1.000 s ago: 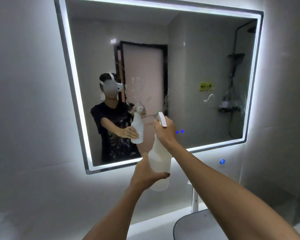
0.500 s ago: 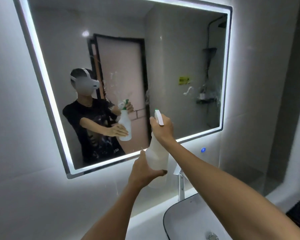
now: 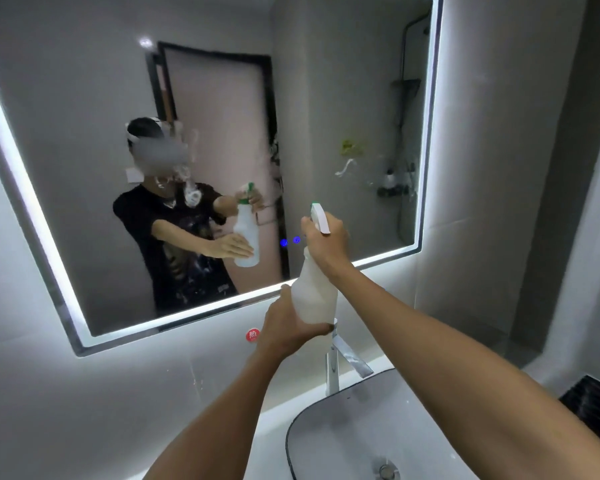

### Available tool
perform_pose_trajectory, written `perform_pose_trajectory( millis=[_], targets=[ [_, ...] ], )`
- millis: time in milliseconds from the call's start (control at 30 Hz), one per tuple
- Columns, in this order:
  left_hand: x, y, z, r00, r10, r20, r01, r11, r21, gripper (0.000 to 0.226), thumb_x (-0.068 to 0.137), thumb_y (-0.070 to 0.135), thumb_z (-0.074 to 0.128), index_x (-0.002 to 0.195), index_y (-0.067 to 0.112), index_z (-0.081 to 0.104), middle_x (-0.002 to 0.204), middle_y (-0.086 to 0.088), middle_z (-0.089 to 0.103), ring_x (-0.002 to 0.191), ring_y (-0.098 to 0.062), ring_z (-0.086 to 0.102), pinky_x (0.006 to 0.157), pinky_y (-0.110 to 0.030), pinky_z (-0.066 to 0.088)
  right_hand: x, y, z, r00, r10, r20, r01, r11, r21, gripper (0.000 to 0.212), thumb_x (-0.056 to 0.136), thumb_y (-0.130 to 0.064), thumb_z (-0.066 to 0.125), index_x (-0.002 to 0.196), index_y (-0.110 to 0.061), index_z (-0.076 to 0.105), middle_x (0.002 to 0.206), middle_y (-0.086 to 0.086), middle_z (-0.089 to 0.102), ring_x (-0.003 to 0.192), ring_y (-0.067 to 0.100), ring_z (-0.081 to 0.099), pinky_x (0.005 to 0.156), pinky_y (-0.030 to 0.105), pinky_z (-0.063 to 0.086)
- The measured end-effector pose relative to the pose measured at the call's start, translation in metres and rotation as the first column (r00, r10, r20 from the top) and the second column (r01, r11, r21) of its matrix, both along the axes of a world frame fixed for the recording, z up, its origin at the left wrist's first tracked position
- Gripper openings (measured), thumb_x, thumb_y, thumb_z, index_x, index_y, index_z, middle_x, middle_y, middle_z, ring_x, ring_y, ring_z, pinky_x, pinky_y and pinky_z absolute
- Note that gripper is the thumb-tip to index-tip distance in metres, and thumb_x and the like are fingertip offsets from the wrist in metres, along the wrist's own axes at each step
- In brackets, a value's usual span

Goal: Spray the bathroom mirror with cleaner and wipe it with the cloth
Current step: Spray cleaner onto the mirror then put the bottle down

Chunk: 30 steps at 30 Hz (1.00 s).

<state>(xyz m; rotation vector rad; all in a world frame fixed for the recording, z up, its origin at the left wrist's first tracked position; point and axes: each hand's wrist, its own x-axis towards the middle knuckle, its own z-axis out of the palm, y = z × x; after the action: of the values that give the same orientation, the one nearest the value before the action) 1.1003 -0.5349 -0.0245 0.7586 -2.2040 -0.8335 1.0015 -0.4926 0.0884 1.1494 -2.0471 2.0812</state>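
Observation:
A large wall mirror [image 3: 326, 98] with a lit rim fills the upper view. Foamy spray marks dot its glass left of centre. I hold a white spray bottle [image 3: 314, 296] upright in front of the mirror's lower edge. My right hand [image 3: 324, 242] grips the bottle's neck and white trigger head. My left hand [image 3: 286, 323] cups the bottle's base from the left, with the thumb under it. The nozzle points at the glass. No cloth is in view.
A white basin [image 3: 329, 438] with a dark rim sits below on the counter, a chrome tap [image 3: 340, 362] behind it. A red round sticker [image 3: 252, 335] is on the wall under the mirror. A dark mat [image 3: 593, 400] lies at the right edge.
The view has shifted right and down, so the mirror sits further left and the basin shows more. Both hands keep the same hold on the bottle. More foam shows on the glass.

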Motion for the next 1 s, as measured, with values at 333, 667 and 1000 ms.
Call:
perform_pose_trajectory(
  millis=[333, 667, 1000],
  targets=[
    [-0.073, 0.003, -0.007, 0.994, 0.106, -0.007, -0.106, 0.994, 0.018, 0.086, 0.05, 0.054, 0.086, 0.118, 0.027, 0.042, 0.107, 0.01, 0.057, 0.099, -0.013, 0.057, 0.081, -0.038, 0.056, -0.079, -0.021, -0.006, 0.999, 0.045, -0.005, -0.046, 0.999, -0.006, 0.043, 0.092, -0.024, 0.054, 0.055, -0.019, 0.035, 0.053, 0.001, 0.045, 0.055, 0.023, 0.043, 0.055, 0.035, 0.04],
    [-0.108, 0.008, -0.003, 0.982, 0.191, 0.014, -0.191, 0.981, 0.037, 0.081, 0.052, 0.049, 0.087, 0.114, 0.024, 0.042, 0.102, 0.011, 0.058, 0.096, -0.014, 0.058, 0.073, -0.031, 0.051, -0.122, -0.03, -0.007, 0.988, 0.153, 0.002, -0.153, 0.988, 0.019, 0.038, 0.092, -0.022, 0.058, 0.059, -0.018, 0.04, 0.059, -0.001, 0.047, 0.059, 0.019, 0.045, 0.057, 0.029, 0.036],
    [-0.107, 0.02, 0.004, 0.993, 0.117, -0.021, -0.115, 0.992, 0.054, 0.082, 0.048, 0.052, 0.084, 0.115, 0.026, 0.044, 0.105, 0.009, 0.059, 0.098, -0.017, 0.058, 0.081, -0.04, 0.053, -0.119, -0.005, 0.008, 0.993, 0.105, 0.057, -0.108, 0.993, 0.056, 0.027, 0.089, -0.021, 0.056, 0.065, -0.016, 0.044, 0.065, 0.0, 0.049, 0.063, 0.022, 0.046, 0.063, 0.032, 0.042]
  ],
)
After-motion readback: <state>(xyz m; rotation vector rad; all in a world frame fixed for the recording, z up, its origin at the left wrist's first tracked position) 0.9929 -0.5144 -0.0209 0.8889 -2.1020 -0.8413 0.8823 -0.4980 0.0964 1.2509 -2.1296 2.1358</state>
